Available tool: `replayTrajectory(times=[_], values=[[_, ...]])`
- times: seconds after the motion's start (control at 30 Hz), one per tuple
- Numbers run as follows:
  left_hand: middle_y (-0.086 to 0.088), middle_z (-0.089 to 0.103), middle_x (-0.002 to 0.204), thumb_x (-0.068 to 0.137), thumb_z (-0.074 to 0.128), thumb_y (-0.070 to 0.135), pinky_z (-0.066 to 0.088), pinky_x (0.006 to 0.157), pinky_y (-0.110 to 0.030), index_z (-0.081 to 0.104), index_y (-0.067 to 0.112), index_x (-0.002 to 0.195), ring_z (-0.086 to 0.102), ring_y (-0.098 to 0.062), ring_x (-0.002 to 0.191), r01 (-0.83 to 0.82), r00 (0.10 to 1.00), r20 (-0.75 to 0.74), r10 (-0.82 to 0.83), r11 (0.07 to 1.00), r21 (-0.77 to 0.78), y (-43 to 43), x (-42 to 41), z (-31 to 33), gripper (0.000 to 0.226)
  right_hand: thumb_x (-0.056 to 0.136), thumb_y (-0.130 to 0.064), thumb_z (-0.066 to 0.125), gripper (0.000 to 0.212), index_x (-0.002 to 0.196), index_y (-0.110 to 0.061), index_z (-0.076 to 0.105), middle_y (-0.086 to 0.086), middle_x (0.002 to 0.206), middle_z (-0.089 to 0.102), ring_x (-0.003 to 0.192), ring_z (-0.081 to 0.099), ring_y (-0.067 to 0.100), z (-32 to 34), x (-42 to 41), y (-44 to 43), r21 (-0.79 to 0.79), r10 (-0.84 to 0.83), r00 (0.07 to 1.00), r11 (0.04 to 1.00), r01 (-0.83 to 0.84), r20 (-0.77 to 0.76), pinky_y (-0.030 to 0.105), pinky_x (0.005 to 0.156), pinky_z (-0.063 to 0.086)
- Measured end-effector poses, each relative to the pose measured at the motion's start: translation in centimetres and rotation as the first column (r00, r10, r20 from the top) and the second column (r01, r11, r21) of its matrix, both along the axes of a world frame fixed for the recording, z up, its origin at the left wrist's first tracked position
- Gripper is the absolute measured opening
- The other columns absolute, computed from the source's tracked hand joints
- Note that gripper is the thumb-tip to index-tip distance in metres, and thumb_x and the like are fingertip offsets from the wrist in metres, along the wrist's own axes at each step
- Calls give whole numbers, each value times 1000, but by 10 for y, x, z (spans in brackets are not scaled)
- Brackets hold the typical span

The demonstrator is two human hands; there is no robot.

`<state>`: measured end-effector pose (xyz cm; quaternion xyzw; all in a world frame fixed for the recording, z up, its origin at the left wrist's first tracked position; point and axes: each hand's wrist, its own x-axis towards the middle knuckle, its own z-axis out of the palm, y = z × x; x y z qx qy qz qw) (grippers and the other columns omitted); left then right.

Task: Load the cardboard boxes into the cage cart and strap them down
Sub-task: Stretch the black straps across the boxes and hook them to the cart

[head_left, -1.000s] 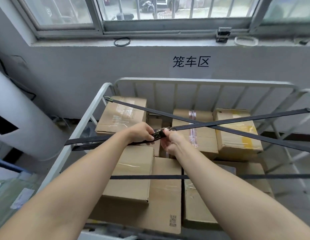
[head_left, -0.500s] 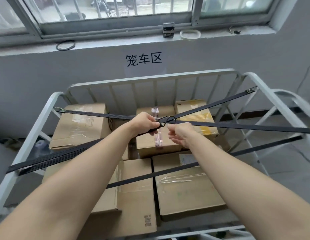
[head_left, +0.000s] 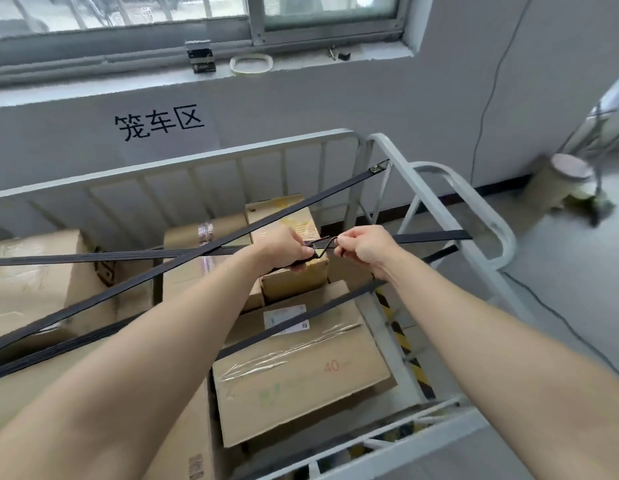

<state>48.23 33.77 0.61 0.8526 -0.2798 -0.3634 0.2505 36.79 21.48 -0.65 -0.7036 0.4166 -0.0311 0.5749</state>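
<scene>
- Boxes [head_left: 301, 375]: every one in view sits inside the cart [head_left: 197, 160], packed side by side and partly stacked. Loading appears complete.
- Diagonal strap [head_left: 162, 270]: runs taut from a clip at the far right corner of the cart, across the load, down to the left side. Judged finished.
- Lower strap [head_left: 301, 322]: crosses the near boxes and passes under both forearms. It looks taut, but its ends are out of sight.
- Left hand [head_left: 283, 249]: fingers are curled tight around the end of the left strap [head_left: 93, 256], above the far right box.
- Right hand [head_left: 365, 251]: fingers are curled and pinch the end of the right strap [head_left: 432, 237], which leads to the right rail.
- Hook [head_left: 320, 245]: a bent wire piece spans the small gap between the two hands. Whether it is seated in its mate cannot be told.
- Step in hand: joining the two strap halves over the load.
- Remaining, by judgement: seat the hook, take up any slack and let go with both hands. The task is close to its end.
</scene>
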Motion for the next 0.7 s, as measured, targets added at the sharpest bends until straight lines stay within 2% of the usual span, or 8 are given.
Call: replayTrajectory(times=[0.07, 0.13, 0.2, 0.27, 0.33, 0.43, 0.57, 0.7], values=[[-2, 71, 76, 94, 59, 28, 46, 68, -27, 74, 8, 86, 59, -12, 68, 70, 997, 26, -71, 997, 19, -22, -15, 2, 27, 95, -9, 56, 13, 88, -10, 67, 6, 81, 68, 79, 61, 15, 0, -19, -15, -4, -58, 998, 998, 58, 7, 21, 66, 50], [0, 69, 73, 94, 58, 30, 45, 66, -25, 74, 9, 86, 60, -10, 67, 146, 989, 14, -147, 989, 35, -43, -30, -1, 27, 94, -8, 57, 13, 86, -7, 67, 5, 76, 68, 76, 61, 14, -3, -41, -30, -15, -118, 993, 993, 118, -8, 24, 72, 52], [1, 68, 74, 93, 59, 31, 44, 60, -22, 73, 9, 89, 60, -8, 65, 216, 976, -12, -215, 976, 43, -64, -47, -9, 27, 93, -9, 57, 15, 85, -8, 69, 5, 78, 70, 76, 61, 14, -8, -64, -44, -55, -165, 985, 985, 163, -51, 27, 77, 53], [1, 67, 72, 94, 58, 31, 44, 50, -17, 73, 7, 92, 58, -6, 56, 253, 966, -58, -251, 966, 42, -82, -67, -20, 28, 94, -10, 57, 14, 88, -8, 70, 5, 82, 70, 73, 60, 11, -14, -87, -57, -85, -197, 973, 979, 188, -117, 24, 72, 50], [1, 67, 68, 94, 58, 31, 48, 49, -15, 72, 3, 93, 57, -5, 49, 262, 959, -120, -256, 965, 31, -93, -88, -31, 31, 94, -13, 57, 15, 87, -10, 70, 4, 83, 70, 74, 59, 11, -22, -109, -68, -77, -219, 959, 975, 209, -181, 23, 69, 49], [-3, 66, 66, 93, 59, 31, 54, 72, -28, 70, -3, 98, 58, -13, 54, 232, 956, -195, -222, 972, 33, -110, -112, -46, 35, 94, -15, 57, 18, 80, -13, 68, 1, 80, 70, 77, 59, 14, -33, -135, -83, -67, -221, 948, 975, 211, -229, 22, 65, 46], [-4, 62, 62, 93, 59, 23, 46, 52, -22, 64, 0, 95, 53, -13, 44, 179, 949, -271, -161, 983, 44, -141, -136, -57, 24, 93, -11, 57, 20, 77, -12, 68, 4, 82, 71, 76, 58, 14, -38, -156, -109, -66, -242, 943, 970, 233, -231, 21, 61, 43], [-3, 57, 53, 95, 57, 21, 43, 46, -21, 58, 4, 81, 49, -9, 34, 126, 964, -245, -102, 989, 83, -170, -152, -77, 23, 86, -3, 62, 15, 77, -11, 70, 2, 79, 68, 81, 58, 17, -43, -176, -144, -106, -236, 956, 970, 220, -171, 26, 74, 45]])
